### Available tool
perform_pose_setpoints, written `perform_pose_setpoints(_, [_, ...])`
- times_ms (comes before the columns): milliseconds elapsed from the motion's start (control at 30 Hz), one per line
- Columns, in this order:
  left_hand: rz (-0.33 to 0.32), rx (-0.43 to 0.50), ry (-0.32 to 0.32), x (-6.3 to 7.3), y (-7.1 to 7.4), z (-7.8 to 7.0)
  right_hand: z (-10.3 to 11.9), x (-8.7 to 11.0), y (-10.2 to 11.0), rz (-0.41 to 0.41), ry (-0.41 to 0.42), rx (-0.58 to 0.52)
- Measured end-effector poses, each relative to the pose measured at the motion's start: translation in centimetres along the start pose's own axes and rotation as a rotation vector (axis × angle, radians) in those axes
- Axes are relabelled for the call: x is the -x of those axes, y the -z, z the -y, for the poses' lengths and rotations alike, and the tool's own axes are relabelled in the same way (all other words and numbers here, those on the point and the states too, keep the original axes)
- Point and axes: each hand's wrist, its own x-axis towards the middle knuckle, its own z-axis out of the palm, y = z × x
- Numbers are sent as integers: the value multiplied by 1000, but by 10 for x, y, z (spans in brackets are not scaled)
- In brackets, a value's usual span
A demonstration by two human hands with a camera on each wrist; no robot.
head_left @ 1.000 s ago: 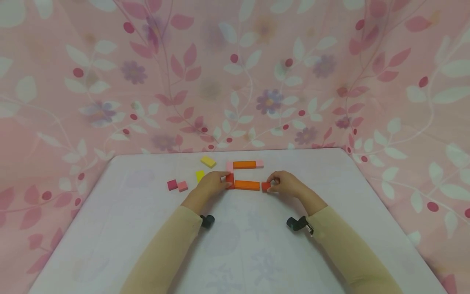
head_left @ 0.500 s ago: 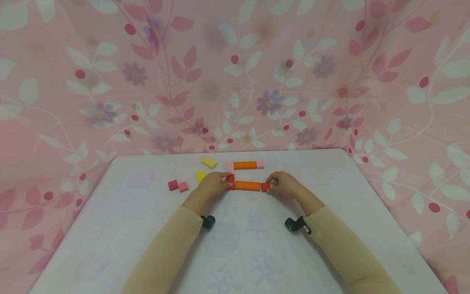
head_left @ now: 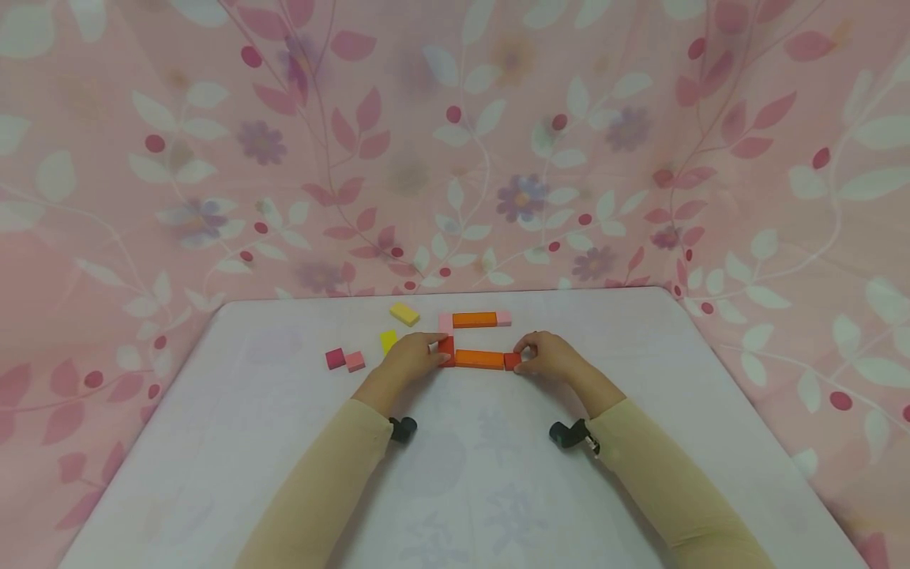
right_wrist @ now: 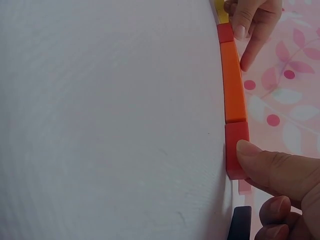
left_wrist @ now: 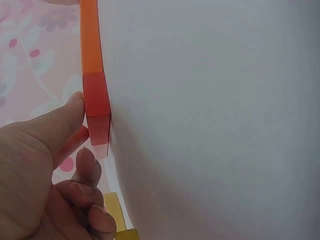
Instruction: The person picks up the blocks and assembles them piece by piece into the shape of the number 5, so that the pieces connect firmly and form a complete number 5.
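Observation:
In the head view my left hand (head_left: 410,354) holds a red block (head_left: 446,348) by its near and far ends with thumb and index finger. The same block (left_wrist: 96,95) shows beside the thumb in the left wrist view. Against its right side lies a long orange block (head_left: 479,359). At that block's other end, my right hand (head_left: 556,356) pinches a small red block (head_left: 512,361). From the right wrist, the thumb is seen pressed on this red block (right_wrist: 236,150), which meets the orange one end to end.
Behind this row, a second orange block (head_left: 474,320) lies between a pale pink block (head_left: 445,322) and a small pink one (head_left: 503,318). Two yellow blocks (head_left: 404,314) (head_left: 388,341), a crimson cube (head_left: 335,359) and a pink cube (head_left: 355,361) lie to the left.
My right hand has slid slightly left with the small red block, closing the gap to the orange block. The left hand has stayed on its red block.

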Motion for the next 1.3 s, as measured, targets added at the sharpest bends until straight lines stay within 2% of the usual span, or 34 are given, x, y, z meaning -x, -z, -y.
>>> perform_pose_setpoints(267, [-4,3,-4,0,0,1,-2,-2,-2,-1,-10,-7])
perform_pose_setpoints(567, [4,21,19,0,0,-1,-1,-1,-2,3,-16,-5])
perform_pose_setpoints(800, [-2,26,8,1,0,1,-2,-1,-2,-1,-17,-3])
perform_pose_setpoints(1100, [-15,39,4,2,-1,-1,-6,2,4,-18,-19,-82])
perform_pose_setpoints(1300, [-18,40,0,2,0,-1,-7,3,9,-21,-26,-95])
